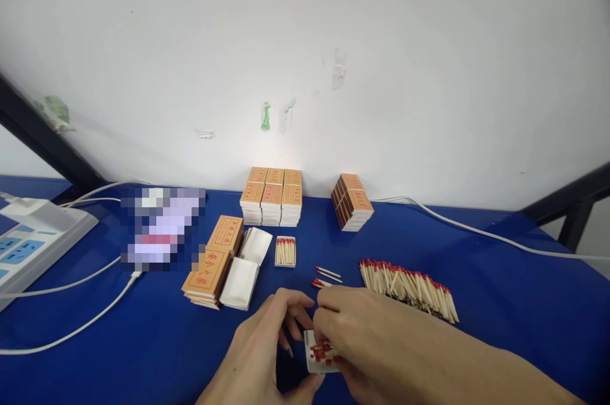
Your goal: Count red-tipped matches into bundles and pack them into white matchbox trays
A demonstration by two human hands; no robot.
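A small white matchbox tray (309,354) with red-tipped matches (325,353) in it lies low in the middle of the view. My left hand (267,344) curls around its left side, thumb at the near edge and fingers bent towards the far side. From the right, my right hand (355,322) reaches over the tray, its fingers closed on matches there; the fingertips are partly hidden. Just beyond my hands lie a few loose matches (328,274). A tray filled with matches (285,252) sits farther back. To the right spreads a large pile of matches (407,287).
Orange matchbox sleeves (207,274) are stacked at left beside empty white trays (239,283). Stacked matchboxes (271,195) and a smaller stack (352,201) stand by the wall. A blurred phone (164,227), white cables (71,344) and a power strip (52,243) occupy the left.
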